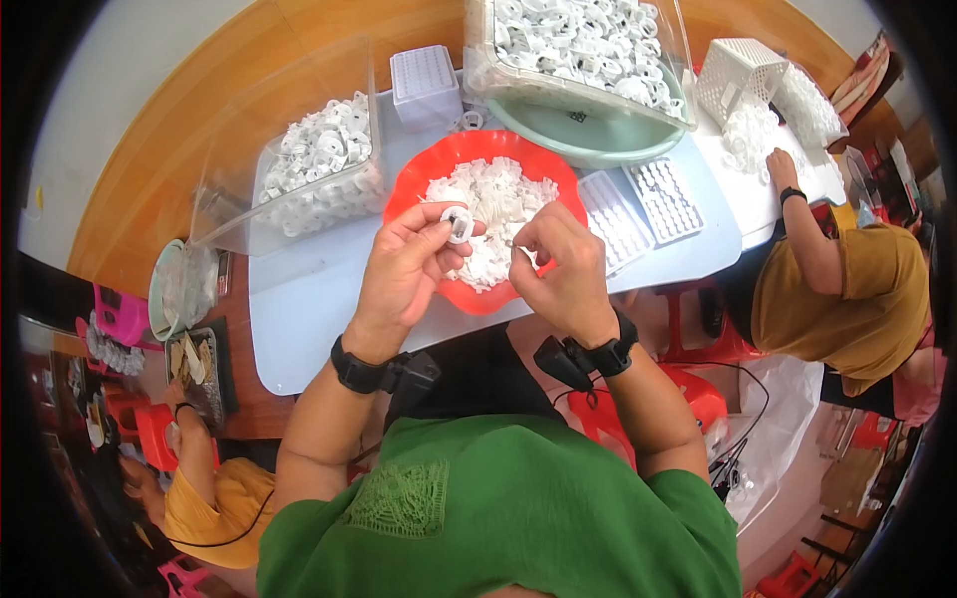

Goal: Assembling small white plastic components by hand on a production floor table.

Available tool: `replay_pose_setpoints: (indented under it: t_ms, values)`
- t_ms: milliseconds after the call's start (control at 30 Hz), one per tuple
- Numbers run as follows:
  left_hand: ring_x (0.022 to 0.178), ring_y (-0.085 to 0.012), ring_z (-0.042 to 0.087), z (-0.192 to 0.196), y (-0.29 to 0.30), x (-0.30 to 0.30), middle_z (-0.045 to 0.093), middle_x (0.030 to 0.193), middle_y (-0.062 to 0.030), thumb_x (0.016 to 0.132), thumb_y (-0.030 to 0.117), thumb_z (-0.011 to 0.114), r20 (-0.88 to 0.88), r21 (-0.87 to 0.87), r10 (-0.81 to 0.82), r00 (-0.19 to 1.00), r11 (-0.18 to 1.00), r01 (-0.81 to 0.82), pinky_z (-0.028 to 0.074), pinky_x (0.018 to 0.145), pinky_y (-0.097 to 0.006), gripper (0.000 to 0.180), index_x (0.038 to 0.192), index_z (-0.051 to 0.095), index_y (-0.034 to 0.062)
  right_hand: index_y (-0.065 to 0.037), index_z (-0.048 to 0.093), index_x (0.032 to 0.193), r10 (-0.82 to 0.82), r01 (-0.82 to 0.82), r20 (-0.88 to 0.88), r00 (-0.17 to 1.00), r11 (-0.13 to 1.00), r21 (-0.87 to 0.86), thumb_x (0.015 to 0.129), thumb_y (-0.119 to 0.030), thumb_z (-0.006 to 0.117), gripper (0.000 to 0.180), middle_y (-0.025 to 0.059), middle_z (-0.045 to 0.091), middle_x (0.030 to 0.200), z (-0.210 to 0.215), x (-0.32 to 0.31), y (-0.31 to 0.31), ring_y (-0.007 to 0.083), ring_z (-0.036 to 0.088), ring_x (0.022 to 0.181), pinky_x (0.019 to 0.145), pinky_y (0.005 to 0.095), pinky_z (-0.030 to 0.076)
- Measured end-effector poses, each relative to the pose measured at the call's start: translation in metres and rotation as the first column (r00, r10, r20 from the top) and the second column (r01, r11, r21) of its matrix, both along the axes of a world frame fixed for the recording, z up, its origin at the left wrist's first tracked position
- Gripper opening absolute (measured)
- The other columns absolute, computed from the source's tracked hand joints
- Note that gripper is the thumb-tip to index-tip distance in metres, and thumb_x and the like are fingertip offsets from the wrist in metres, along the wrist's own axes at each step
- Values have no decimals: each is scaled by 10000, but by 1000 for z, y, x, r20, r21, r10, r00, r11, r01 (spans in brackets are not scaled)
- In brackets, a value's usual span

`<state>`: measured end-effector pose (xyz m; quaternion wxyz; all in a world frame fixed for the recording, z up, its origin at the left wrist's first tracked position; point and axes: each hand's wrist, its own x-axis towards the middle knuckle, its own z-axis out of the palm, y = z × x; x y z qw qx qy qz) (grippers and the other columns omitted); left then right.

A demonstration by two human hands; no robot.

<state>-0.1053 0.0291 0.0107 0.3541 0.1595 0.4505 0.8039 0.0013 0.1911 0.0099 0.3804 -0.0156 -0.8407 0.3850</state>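
Observation:
Between the thumb and fingers of my left hand [407, 257] is a small white plastic ring-shaped part [459, 225] with a dark opening. My right hand [566, 261] hovers over the right side of a red scalloped bowl [407, 186], thumb and fingertips pinched together. Whatever those fingertips hold, if anything, is too small or hidden to make out. Many small white pieces [490, 187] fill the bowl beneath both hands. The two hands are apart.
A clear bin [224, 214] of white parts stands left. Another clear bin [558, 92] rests on a green basin [588, 149] behind the bowl. White trays [666, 199] lie right on the pale blue tabletop [299, 329]. Co-workers sit at both sides [847, 299].

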Motion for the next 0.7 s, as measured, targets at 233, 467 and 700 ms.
replay_pose_setpoints:
  t_ms: [233, 467, 700]
  values:
    - [907, -203, 635, 23, 19, -61, 627, 1045, -192, 935, 56, 501, -27, -95, 37, 999, 995, -39, 534, 843, -290, 230, 1105, 542, -93, -36, 546, 698, 28, -28, 17, 999, 999, 22, 645, 17, 636, 117, 71, 536, 697, 3, 2, 1, 226, 544, 529, 472, 324, 426]
    - [1055, -338, 571, 24, 78, -98, 550, 1134, -236, 921, 16, 491, -5, -56, 238, 971, 970, -238, 472, 976, -435, 282, 1166, 466, -121, -33, 547, 705, 31, -31, 35, 999, 1000, -3, 644, 18, 632, 116, 83, 533, 697, 0, 0, 2, 244, 552, 548, 486, 332, 437]
    - [1033, -273, 584, 35, 55, -62, 559, 1158, -192, 935, 81, 494, -138, -116, 124, 983, 983, -141, 481, 913, -395, 342, 1249, 461, -51, -31, 538, 703, 43, -56, 74, 996, 981, 188, 621, -13, 620, 117, 111, 539, 729, -10, -15, 16, 308, 575, 649, 544, 393, 454]
